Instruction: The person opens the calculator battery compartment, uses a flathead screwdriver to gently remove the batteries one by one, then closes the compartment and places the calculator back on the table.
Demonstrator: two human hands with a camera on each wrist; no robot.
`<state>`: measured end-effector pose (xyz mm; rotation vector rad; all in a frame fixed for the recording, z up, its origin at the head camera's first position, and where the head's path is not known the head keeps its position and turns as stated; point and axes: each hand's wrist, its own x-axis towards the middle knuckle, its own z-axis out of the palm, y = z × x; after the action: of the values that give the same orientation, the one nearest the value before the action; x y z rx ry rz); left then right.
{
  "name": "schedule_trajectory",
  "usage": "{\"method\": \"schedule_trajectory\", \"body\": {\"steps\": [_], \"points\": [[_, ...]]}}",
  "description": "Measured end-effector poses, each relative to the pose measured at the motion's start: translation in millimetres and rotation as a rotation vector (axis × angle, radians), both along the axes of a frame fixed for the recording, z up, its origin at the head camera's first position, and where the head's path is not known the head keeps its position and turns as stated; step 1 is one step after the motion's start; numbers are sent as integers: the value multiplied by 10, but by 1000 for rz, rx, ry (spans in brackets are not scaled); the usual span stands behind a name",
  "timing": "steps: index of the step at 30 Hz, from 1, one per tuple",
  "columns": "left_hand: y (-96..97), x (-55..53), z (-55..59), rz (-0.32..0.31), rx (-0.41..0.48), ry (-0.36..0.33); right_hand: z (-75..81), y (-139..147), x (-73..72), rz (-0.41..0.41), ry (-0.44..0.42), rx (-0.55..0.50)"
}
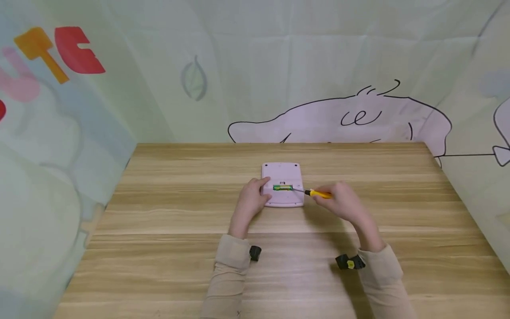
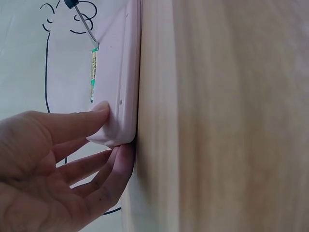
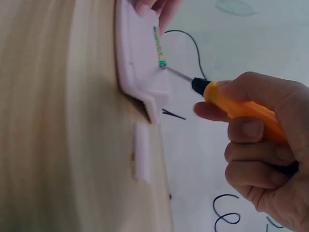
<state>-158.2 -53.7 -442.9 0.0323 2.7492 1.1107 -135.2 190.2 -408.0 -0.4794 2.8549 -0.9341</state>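
A pale pink calculator [image 1: 281, 173] lies face down on the table, its battery slot uncovered. In that slot sits a green and yellow battery [image 1: 282, 188]. My left hand [image 1: 250, 197] grips the calculator's left edge, the thumb [image 2: 87, 123] on top and fingers against the side. A screwdriver [image 3: 251, 113] with an orange handle and black collar is held in my right hand [image 1: 343, 201], fingers curled round the handle. Its metal tip touches or nearly touches the battery's right end. In the right wrist view, a small pink strip [image 3: 141, 152], perhaps the battery cover, lies beyond the calculator.
The wood-grain table [image 1: 167, 195] runs back to a printed cloth backdrop [image 1: 255, 66], with another cloth [image 1: 40, 177] along the left side. Black wrist-camera mounts [image 1: 350, 262] stick out inward from both sleeves.
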Motion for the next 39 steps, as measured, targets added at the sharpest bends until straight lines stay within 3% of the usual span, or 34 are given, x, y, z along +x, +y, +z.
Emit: {"method": "schedule_trajectory", "body": {"steps": [6,15,20,39], "points": [[-5,7,-2,3,-6,-9,-221,82,43,-10,24,-154],[3,2,3,-5,-13,-4,-451,136,99,-63,113,-256],[7,11,0,-8,-9,-3,-487,130,116,-74,134,-278],[1,5,8,5,2,0,-417,141,115,-96,64,-285]]}}
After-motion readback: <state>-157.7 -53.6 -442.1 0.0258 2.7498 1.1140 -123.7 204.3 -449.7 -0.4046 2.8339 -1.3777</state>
